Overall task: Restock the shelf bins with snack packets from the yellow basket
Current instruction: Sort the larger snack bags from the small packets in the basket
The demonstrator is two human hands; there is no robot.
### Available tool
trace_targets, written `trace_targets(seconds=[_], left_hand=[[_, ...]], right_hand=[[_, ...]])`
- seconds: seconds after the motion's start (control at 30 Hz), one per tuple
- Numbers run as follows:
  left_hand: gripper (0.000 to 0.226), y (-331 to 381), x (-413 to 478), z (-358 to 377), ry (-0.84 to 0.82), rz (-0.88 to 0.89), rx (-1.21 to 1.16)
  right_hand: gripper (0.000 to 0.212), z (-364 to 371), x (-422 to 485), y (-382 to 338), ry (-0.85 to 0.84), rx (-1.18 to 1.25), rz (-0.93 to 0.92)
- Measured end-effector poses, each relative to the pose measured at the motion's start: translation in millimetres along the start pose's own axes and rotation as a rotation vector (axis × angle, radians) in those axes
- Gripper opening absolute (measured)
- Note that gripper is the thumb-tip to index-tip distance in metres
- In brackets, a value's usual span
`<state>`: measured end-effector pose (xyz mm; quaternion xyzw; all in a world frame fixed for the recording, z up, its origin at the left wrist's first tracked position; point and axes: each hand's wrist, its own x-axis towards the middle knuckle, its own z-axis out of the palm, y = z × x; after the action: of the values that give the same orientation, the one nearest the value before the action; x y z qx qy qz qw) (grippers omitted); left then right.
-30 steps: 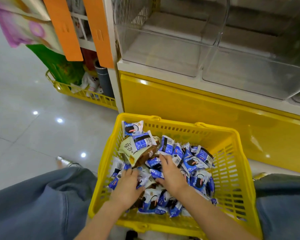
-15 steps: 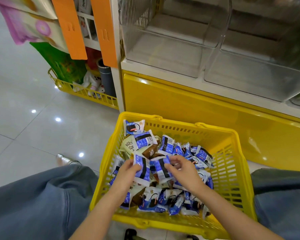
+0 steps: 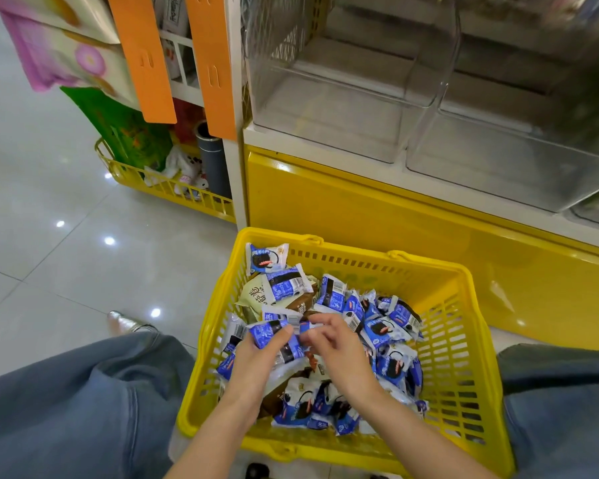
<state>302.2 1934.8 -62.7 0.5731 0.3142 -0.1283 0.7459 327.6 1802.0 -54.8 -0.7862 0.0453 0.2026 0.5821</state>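
Left hand [image 3: 256, 363] grips a bunch of blue snack packets [image 3: 272, 335], fingers curled round them. Right hand [image 3: 341, 350], fingers curled, pinches the right edge of the same bunch. Both hands are over the yellow basket [image 3: 464, 375], near centre, which holds a loose pile of packets [image 3: 388, 335]. Clear shelf bins [image 3: 343, 108] stand at the far side, above the basket.

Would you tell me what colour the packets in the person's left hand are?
Blue and white with black: packets in the left hand, head view.
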Motion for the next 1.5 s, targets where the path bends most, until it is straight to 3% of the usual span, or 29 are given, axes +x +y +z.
trace_targets(seconds=[0.07, 0.2, 0.3, 0.4, 0.47, 0.63, 0.67, 0.73, 0.77, 0.83, 0.93, 1.0, 1.07, 1.13, 1.23, 1.3, 1.37, 1.5], left_hand=[[0.025, 5, 0, 0, 0.036, 0.013, -0.066], [0.034, 10, 5, -4, 0.017, 0.024, -0.107], [0.029, 10, 6, -6, 0.024, 0.018, -0.08], [0.023, 10, 4, -6, 0.075, 0.073, 0.056], [0.031, 11, 3, -4, 0.079, 0.124, 0.152], [0.077, 14, 16, 38, -0.061, 0.018, 0.317], [0.069, 16, 21, 52, -0.104, 0.0, 0.354], [0.024, 18, 35, 83, -0.171, 0.058, 0.483], [0.017, 18, 42, 98, -0.182, 0.109, 0.553], [0.024, 17, 54, 121, -0.239, 0.149, 0.667], [0.059, 15, 64, 137, -0.31, 0.159, 0.817], [0.062, 19, 63, 134, -0.293, 0.262, 0.863], [0.053, 30, 53, 118, -0.228, 0.48, 0.903], [0.042, 44, 41, 90, -0.124, 0.69, 0.918], [0.033, 55, 29, 30, 0.128, 0.84, 0.91], [0.031, 51, 27, -11, 0.321, 0.797, 0.937], [0.032, 41, 27, -44, 0.404, 0.642, 0.973], [0.025, 12, 29, -70, 0.302, 0.34, 0.877]], right_hand=[[0.016, -11, 1, 14, -0.009, -0.152, 0.009], [0.03, -13, -8, 57, -0.304, -0.374, 0.127], [0.04, -2, -11, 71, -0.312, -0.496, 0.095], [0.032, 2, -8, 66, -0.349, -0.615, 0.029], [0.028, -3, -6, 58, -0.365, -0.68, -0.041], [0.019, -63, 10, 29, -0.15, -0.66, -0.067], [0.019, -78, 16, 25, -0.063, -0.666, -0.06], [0.023, -106, 27, 18, 0.156, -0.647, -0.03], [0.025, -117, 33, 16, 0.258, -0.627, -0.007], [0.025, -135, 42, 17, 0.373, -0.558, 0.045], [0.017, -150, 47, 25, 0.38, -0.435, 0.17], [0.038, -153, 45, 31, 0.345, -0.508, 0.197], [0.046, -147, 41, 30, 0.347, -0.606, 0.08], [0.039, -128, 35, 23, 0.314, -0.615, -0.099], [0.028, -85, 33, 22, 0.087, -0.648, -0.262], [0.03, -56, 36, 29, -0.063, -0.705, -0.291], [0.037, -33, 43, 36, -0.15, -0.737, -0.271], [0.053, -11, 57, 46, -0.197, -0.828, -0.172]])
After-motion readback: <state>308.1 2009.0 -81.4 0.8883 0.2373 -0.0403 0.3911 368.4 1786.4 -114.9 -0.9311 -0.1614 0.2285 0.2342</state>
